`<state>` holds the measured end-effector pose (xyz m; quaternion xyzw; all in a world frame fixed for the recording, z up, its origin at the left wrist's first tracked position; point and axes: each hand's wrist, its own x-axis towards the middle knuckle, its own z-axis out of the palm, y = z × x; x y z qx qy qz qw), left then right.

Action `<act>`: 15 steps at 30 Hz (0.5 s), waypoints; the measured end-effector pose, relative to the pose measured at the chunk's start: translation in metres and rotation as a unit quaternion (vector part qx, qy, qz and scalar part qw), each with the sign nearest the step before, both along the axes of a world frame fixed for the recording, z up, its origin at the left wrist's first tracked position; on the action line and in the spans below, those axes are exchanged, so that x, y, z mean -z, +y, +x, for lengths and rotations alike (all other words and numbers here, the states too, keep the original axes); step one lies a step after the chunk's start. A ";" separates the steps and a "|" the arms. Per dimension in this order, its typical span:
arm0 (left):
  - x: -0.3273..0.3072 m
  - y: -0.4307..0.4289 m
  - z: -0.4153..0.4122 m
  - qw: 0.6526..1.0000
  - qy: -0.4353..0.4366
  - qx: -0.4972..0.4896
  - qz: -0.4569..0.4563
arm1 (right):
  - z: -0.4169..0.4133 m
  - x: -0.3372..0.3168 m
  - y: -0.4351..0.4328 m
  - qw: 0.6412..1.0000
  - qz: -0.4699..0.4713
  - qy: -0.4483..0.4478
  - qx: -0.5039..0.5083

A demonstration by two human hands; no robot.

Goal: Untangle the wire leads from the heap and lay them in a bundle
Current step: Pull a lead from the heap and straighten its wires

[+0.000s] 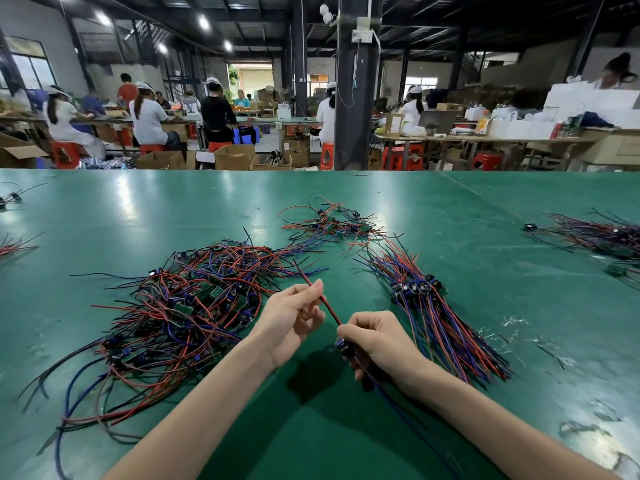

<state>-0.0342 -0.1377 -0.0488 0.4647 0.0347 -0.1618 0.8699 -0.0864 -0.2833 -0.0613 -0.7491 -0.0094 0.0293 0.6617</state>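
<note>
Head cam, so you're looking down at two hands, just apart from each other and joined by a single lead (pixel 330 311) held up off the tabletop. The left hand (pixel 294 317) pinches the red-and-black wire end between thumb and fingertips. The right hand (pixel 377 341) is curled tight around the other end, where a small blue component pokes out of the fist, and blue and black wires trail from it toward the near edge.

Left of the hands sits one big heap (pixel 187 306), a proper mess of red, blue and black wires with little green boards mixed in. Right of the hands there's one tidy bundle (pixel 426 306), wires lying roughly parallel with the components lined up across the middle. Farther back in the centre is one smaller tangle (pixel 332 223). One more pile (pixel 602 233) sits at the far right, and two tiny clumps (pixel 10 244) are cut off at the left edge. All of it is on a shiny green tabletop (pixel 138 209).
</note>
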 end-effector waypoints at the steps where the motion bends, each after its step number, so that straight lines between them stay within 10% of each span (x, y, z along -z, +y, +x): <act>1: 0.000 0.001 0.002 1.000 -0.011 -0.017 0.018 | 0.000 0.001 0.000 1.000 -0.001 0.000 0.000; 15: 0.000 0.008 0.007 0.999 0.032 -0.004 -0.018 | 0.002 0.002 0.000 1.000 -0.012 -0.002 -0.007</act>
